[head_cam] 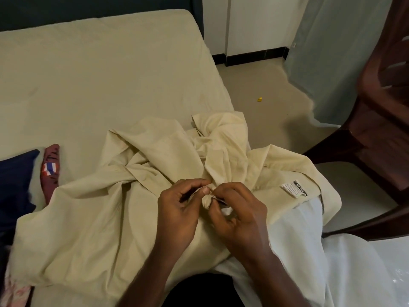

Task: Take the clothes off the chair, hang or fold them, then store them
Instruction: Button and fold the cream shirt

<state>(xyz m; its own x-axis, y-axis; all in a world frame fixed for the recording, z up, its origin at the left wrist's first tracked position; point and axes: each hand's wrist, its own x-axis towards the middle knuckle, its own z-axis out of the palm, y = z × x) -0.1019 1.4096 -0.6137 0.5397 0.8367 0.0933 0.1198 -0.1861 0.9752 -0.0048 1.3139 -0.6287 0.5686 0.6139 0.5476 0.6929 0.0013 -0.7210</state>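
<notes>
Between curled fingers, left hand (pixel 179 209) and right hand (pixel 239 214) pinch a bunched fold of the soft, creased cream shirt (pixel 106 213).

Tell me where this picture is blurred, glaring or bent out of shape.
Head view: the chair at right is smeared and blurred; the white plastic at lower right shows glare; the wide lens bows the bed edges; both hands, left hand and right hand, and the cream shirt are fairly sharp.
</notes>
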